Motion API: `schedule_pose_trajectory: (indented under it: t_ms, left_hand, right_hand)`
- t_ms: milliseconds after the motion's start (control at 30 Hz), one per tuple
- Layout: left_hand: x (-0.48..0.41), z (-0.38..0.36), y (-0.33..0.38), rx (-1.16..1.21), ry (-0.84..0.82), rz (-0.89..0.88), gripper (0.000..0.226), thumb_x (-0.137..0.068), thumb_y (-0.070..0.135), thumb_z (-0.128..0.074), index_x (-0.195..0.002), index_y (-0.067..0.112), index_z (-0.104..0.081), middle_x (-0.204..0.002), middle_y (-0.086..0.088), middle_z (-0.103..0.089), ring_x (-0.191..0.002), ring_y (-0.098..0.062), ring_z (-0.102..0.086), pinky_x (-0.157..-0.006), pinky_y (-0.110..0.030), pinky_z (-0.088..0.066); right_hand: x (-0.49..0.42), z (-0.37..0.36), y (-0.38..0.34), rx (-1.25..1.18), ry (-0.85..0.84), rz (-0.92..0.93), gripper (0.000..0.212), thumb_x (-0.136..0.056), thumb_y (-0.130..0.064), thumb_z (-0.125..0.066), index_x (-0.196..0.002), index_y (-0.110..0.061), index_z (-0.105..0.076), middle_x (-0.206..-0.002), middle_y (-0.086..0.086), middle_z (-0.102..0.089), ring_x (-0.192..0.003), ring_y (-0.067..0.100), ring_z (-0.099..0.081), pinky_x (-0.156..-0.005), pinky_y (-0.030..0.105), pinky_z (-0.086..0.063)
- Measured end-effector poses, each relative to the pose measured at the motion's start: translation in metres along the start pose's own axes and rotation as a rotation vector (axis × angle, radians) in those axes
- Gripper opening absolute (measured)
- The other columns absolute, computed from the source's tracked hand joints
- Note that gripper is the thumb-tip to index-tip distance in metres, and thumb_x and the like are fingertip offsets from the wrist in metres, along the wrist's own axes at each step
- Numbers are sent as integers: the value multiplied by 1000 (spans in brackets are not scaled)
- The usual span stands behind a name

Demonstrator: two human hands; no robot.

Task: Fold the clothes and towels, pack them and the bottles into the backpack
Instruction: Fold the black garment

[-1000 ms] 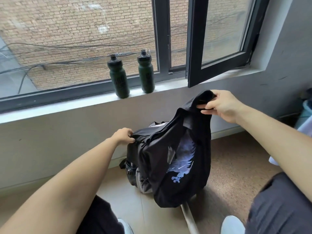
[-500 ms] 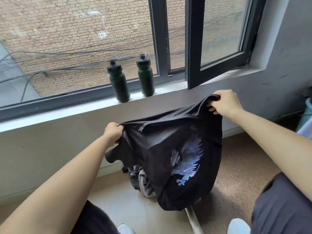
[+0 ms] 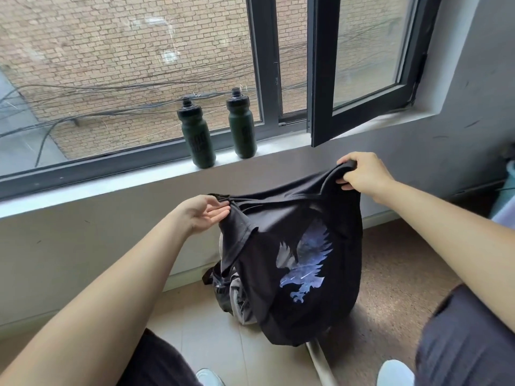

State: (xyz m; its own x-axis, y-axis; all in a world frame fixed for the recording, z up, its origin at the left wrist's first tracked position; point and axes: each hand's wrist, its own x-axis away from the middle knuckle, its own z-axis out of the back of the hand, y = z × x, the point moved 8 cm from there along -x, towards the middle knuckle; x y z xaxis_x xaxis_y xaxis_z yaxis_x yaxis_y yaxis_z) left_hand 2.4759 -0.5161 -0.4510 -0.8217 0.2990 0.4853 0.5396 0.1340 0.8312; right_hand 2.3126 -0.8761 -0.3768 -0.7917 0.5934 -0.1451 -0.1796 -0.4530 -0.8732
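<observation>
I hold a black T-shirt (image 3: 301, 263) with a blue eagle print up in the air between my hands. My right hand (image 3: 362, 174) grips its upper right edge in a fist. My left hand (image 3: 203, 213), palm turned up, pinches the upper left edge at its fingertips. The cloth is taut between the two hands and hangs down in front of the backpack (image 3: 223, 285), which stands on the floor against the wall and is mostly hidden. Two dark green bottles (image 3: 198, 137) (image 3: 241, 129) stand upright on the window sill (image 3: 83, 188).
An open window sash (image 3: 323, 79) juts into the room above my right hand. My knees and white shoes (image 3: 395, 371) are at the bottom edge. A white strap (image 3: 320, 360) lies on the tiled floor. A pale blue object (image 3: 510, 179) sits at the far right.
The shirt went from hanging off my right hand over the backpack to being spread between both hands. My left hand has since turned palm up and moved slightly right, bunching the shirt's left side.
</observation>
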Motion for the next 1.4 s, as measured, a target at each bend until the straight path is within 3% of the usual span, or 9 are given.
schedule_pose_trajectory:
  t_ms: [133,267,433,600,733,867,1067,1267,1400]
  left_hand:
    - [1,1,10,-285,97,-225,23,-83,-29,-58,-95,-9,-60,-104,-25,-67,-95,-31,-72,-63,-23,-63]
    - [-3,6,17,-407,156,-359,18,-76,-21,-74,-83,-5,-68,-99,-28,-71,-79,-31,-71,-63,-24,-63]
    - [-2,19,25,-554,265,-390,22,-58,-8,-87,-74,-1,-75,-90,-27,-76,-81,-36,-77,-82,-48,-64]
    - [13,11,32,-693,339,-438,14,-69,-2,-85,-79,6,-77,-76,-18,-77,-66,-30,-77,-72,-42,-65]
    - [15,10,35,-849,359,-439,6,-79,8,-78,-85,8,-77,-65,-10,-75,-62,-24,-75,-68,-36,-64]
    - [29,3,54,-1307,514,-612,12,-83,41,-73,-88,31,-75,-88,0,-73,-92,-31,-65,-77,-35,-51]
    - [23,-9,57,-949,100,-732,3,-95,21,-72,-95,18,-72,-98,-10,-71,-93,-26,-65,-87,-46,-53]
    - [71,-35,69,-665,-100,-753,15,-99,9,-65,-109,-1,-68,-96,-12,-72,-89,-23,-67,-80,-37,-54]
    - [113,-57,84,-458,-207,-772,7,-98,6,-64,-103,6,-70,-91,-8,-74,-82,-18,-71,-79,-29,-60]
  right_hand:
    - [-1,2,-5,157,5,85,45,-85,19,-55,-106,-18,-70,-100,11,-71,-77,21,-76,-73,42,-64]
    - [-3,6,-7,217,41,113,44,-82,15,-59,-94,-26,-71,-90,9,-74,-83,28,-75,-79,46,-63]
    - [-1,10,-10,225,46,112,38,-72,7,-79,-92,-25,-74,-83,3,-72,-77,29,-73,-82,46,-62]
    - [1,15,-16,287,57,130,41,-69,9,-82,-90,-25,-74,-90,4,-69,-97,29,-66,-86,38,-57]
    - [0,15,-13,265,15,119,33,-78,10,-75,-84,-22,-72,-86,8,-72,-71,24,-74,-66,30,-58]
    - [0,19,-18,286,7,113,17,-82,0,-76,-79,-17,-74,-67,5,-73,-54,20,-73,-55,21,-59]
    - [1,43,-30,514,94,136,8,-84,-22,-75,-76,-22,-77,-72,6,-69,-76,27,-62,-68,28,-43]
    - [5,45,-28,159,-20,148,19,-86,-19,-77,-86,0,-74,-81,14,-72,-74,18,-60,-71,31,-49]
    - [16,59,-45,-127,44,130,21,-88,-26,-77,-82,-6,-74,-79,7,-74,-71,10,-65,-71,33,-54]
